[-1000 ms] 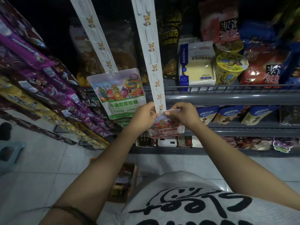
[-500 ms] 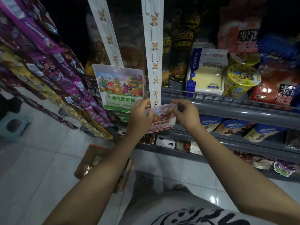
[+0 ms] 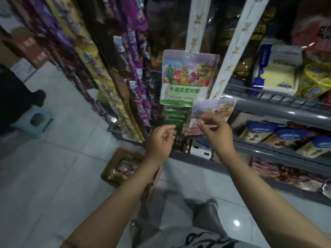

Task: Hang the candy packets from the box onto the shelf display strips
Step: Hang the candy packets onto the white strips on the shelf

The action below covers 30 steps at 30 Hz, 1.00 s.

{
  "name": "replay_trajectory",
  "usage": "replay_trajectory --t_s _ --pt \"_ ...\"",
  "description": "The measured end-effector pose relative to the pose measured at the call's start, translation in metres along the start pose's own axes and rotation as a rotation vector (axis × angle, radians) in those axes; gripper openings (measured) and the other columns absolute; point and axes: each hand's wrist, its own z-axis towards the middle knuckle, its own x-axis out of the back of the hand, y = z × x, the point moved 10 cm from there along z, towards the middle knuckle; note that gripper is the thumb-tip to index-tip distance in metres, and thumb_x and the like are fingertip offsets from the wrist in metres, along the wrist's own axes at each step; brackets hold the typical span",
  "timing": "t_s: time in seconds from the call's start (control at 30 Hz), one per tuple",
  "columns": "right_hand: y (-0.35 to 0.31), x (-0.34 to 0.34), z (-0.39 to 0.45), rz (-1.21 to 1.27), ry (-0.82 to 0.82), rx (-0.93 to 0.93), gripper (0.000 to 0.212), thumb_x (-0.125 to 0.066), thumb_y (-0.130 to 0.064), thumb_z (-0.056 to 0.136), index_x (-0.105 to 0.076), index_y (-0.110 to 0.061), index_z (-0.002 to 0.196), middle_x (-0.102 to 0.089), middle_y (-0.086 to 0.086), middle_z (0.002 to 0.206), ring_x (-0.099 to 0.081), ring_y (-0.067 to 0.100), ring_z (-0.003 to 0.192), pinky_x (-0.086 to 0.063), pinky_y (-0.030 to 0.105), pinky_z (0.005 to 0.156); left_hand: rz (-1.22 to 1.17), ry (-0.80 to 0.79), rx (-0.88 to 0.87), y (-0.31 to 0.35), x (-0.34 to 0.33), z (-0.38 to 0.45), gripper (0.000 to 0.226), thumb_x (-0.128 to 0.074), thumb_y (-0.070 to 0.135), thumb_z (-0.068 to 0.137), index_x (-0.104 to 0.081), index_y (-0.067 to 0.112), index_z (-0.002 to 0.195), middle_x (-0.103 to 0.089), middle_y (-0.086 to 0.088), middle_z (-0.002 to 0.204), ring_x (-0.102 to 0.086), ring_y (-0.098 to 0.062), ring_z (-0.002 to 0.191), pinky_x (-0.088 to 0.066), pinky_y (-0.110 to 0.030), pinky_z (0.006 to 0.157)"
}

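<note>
We note the candy packet (image 3: 213,113) hangs at the foot of the right display strip (image 3: 231,56). Our right hand (image 3: 215,131) is just in front of it, fingers loosely curled, apparently holding nothing; the left hand (image 3: 161,140) is relaxed and empty, lower left of the strip. The packet looks light, thin, floppy, probably slick: best pinched at its top edge by the hang hole. The box (image 3: 121,169) sits on the floor below.

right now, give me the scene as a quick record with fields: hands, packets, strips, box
left hand: loosely curled, holds nothing
right hand: in front of pink packet, grip unclear
pink packet: at bottom of right strip
green packet: hangs on left strip
box: on floor, packets inside
</note>
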Motion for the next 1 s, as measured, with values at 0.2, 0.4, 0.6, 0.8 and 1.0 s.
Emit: replay_trajectory --t_s 0.2,0.4,0.6,0.8,1.0 --pt "-0.012 -0.085 -0.054 0.068 -0.014 -0.131 0.013 -0.069 -0.014 0.084 -0.068 -0.013 0.098 -0.063 -0.002 0.084 -0.058 -0.008 0.071 -0.046 0.009 0.066 -0.049 -0.186 0.137 -0.063 0.068 -0.037 0.025 -0.047 0.001 0.094 -0.062 0.011 0.112 -0.064 -0.007 0.102 -0.064 -0.010 0.087 -0.048 -0.014 0.076" --pt "0.006 -0.172 -0.087 0.090 -0.101 -0.287 0.011 -0.067 -0.014 0.086 -0.067 -0.015 0.097 -0.065 -0.003 0.086 -0.058 -0.006 0.070 -0.043 0.004 0.062 0.009 -0.264 0.348 -0.146 0.094 -0.034 0.021 -0.047 0.011 0.096 -0.060 0.024 0.106 -0.066 -0.004 0.110 -0.065 -0.018 0.096 -0.053 -0.023 0.077" --pt "0.065 -0.275 -0.083 -0.033 -0.274 -0.331 0.013 -0.068 -0.011 0.084 -0.070 -0.018 0.094 -0.068 -0.005 0.093 -0.061 0.008 0.080 -0.047 0.014 0.072 0.013 -0.230 0.537 -0.264 0.095 -0.026 0.020 -0.054 0.011 0.092 -0.062 0.027 0.102 -0.065 -0.003 0.114 -0.063 -0.018 0.098 -0.051 -0.038 0.092" --pt "0.167 -0.383 -0.103 -0.076 -0.397 -0.478 0.016 -0.066 -0.019 0.084 -0.070 -0.015 0.098 -0.070 0.000 0.097 -0.064 0.016 0.085 -0.049 0.022 0.074 0.010 -0.206 0.671 -0.409 0.079 -0.027 0.019 -0.052 0.002 0.093 -0.062 -0.002 0.109 -0.065 -0.018 0.110 -0.060 -0.021 0.092 -0.048 -0.016 0.074" --pt "0.281 -0.472 -0.122 -0.146 -0.401 -0.601 0.018 -0.065 -0.023 0.084 -0.068 -0.022 0.102 -0.070 0.002 0.100 -0.064 0.017 0.089 -0.049 0.022 0.075 0.016 -0.241 0.810 -0.553 0.047 -0.034 0.026 -0.047 0.011 0.096 -0.061 -0.002 0.114 -0.061 -0.009 0.107 -0.056 -0.021 0.100 -0.042 -0.022 0.090"
